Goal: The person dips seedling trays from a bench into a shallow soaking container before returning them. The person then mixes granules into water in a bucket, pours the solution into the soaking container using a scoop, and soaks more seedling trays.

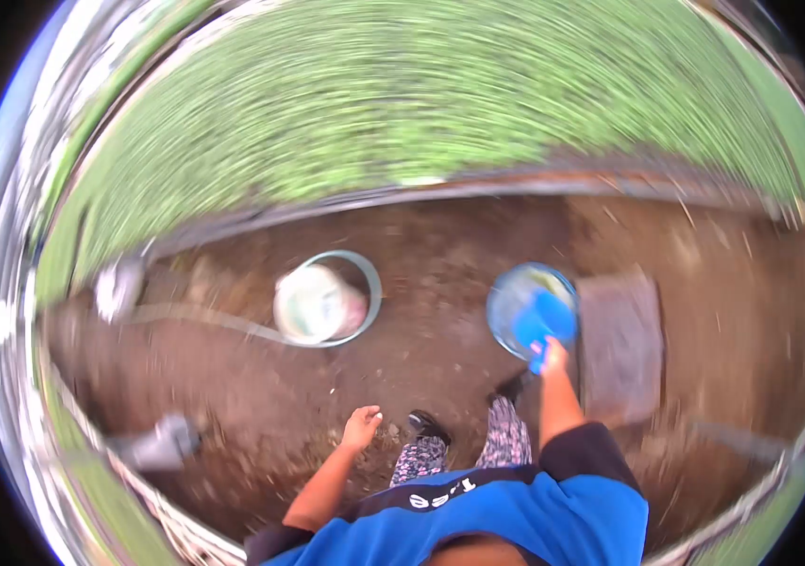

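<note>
I look down at bare brown soil; the picture is blurred by motion. My right hand (551, 357) is stretched forward and grips the near rim of a blue bucket (532, 309), which hangs or stands just above the ground in front of me. My left hand (362, 425) hangs loose at my side with the fingers slightly apart and holds nothing. A white bucket (311, 304) lies or stands on the soil ahead to the left, inside a grey ring (371, 283). My feet and patterned trousers (506, 439) show below.
A flat grey slab (621, 344) lies right of the blue bucket. A hose or pipe (204, 319) runs left from the white bucket. Green grass (421, 104) lies beyond a dark border. Wire fencing (167, 514) edges the lower left.
</note>
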The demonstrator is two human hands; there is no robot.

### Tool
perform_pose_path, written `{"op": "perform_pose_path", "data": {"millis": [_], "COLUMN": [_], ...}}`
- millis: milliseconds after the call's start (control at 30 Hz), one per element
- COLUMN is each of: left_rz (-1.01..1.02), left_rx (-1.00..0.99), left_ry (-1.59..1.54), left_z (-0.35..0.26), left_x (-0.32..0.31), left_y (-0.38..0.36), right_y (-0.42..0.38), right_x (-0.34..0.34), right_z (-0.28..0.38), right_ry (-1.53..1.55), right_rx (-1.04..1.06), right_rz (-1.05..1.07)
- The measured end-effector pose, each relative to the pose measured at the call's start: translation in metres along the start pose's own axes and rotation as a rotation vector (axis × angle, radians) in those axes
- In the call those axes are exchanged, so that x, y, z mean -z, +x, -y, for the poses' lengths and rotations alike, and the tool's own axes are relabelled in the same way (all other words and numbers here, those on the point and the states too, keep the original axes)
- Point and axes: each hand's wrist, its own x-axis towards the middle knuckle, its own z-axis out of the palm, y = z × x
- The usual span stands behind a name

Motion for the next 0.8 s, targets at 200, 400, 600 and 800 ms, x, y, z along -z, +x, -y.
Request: {"op": "perform_pose_path", "data": {"millis": [200, 400, 600, 800], "left_rz": [-0.474, -1.003, -0.975, -0.948], "left_rx": [0.311, 0.728, 0.938, 0.785], "left_ry": [-0.051, -0.72, -1.414, -1.573], "left_z": [0.183, 0.273, 0.288, 0.353], "left_x": [0.099, 0.086, 0.07, 0.152], "left_y": [-0.107, -0.239, -0.222, -0.169], "right_y": [0.0, -0.104, -0.211, -0.261], "right_x": [-0.126, -0.277, -0.451, -0.592], "right_z": [0.0, -0.13, -0.327, -0.435], "right_ry": [-1.063, -2.497, -1.612, -1.644], "right_rx": [0.393, 0.954, 0.544, 0.368], "right_rz": [-0.188, 0.358, 0.646, 0.655]}}
